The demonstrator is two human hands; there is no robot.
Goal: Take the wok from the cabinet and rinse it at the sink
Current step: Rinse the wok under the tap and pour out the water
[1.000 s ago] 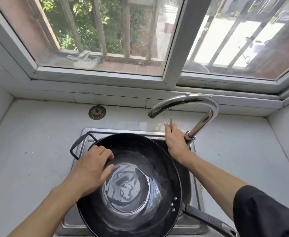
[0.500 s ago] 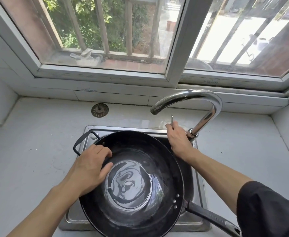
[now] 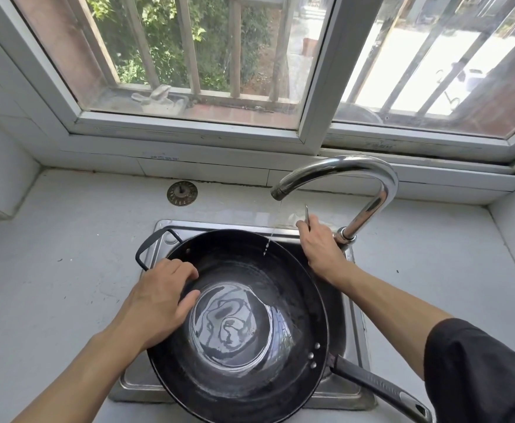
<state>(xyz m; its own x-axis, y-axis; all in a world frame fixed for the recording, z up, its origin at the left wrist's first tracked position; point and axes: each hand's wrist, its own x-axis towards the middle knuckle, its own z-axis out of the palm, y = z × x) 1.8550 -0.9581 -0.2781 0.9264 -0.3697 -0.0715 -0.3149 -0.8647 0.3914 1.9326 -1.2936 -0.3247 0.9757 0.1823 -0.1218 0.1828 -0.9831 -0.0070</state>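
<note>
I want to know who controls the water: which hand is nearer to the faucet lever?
The right. The right hand grips the thin faucet lever behind the wok. The left hand rests on the wok's left rim, well away from the lever.

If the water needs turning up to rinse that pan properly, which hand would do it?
The right hand: it is already at the faucet lever, beside the faucet. The left hand rests on the wok rim, steadying it under the thin stream.
</note>
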